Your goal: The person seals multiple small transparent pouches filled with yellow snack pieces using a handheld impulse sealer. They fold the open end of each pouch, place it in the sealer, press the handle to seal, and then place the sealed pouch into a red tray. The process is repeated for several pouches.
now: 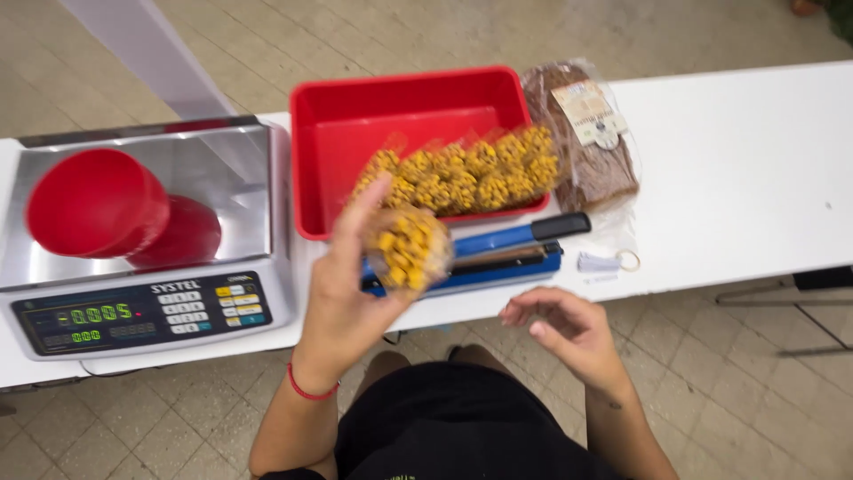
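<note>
While the left hand [342, 293] was raised above the near edge of the counter [737, 169], its fingers [360, 213] were clamped around a small clear bag of yellow pieces [409, 249], and that was the centre of the action. The bag sat up in the air, tilted, just in front of the blue heat sealer [498, 253], not touching it as far as I could tell. A red cord bracelet [311, 391] ringed that wrist.

Over on the other side, the right hand [569, 329] hung lower, off the counter's edge and above the tiled floor [755, 382]. Its fingers [524, 307] were loosely curled and gripped nothing, well apart from the bag.

Behind the sealer stood a red plastic tub [400, 116], and across its front rim lay a long clear bag [462, 173] packed with the same yellow pieces. Just beside the tub, to the right, lay a clear packet of brown grains [591, 169] with a paper label on top. Near it on the counter sat a small white tag with a ring [613, 261].

Away to the left stood a steel weighing scale [142, 258], its green digits lit, and on its pan lay a red plastic cup [98, 203] on its side, mirrored in the shiny metal. The person wore a black top [453, 427].
</note>
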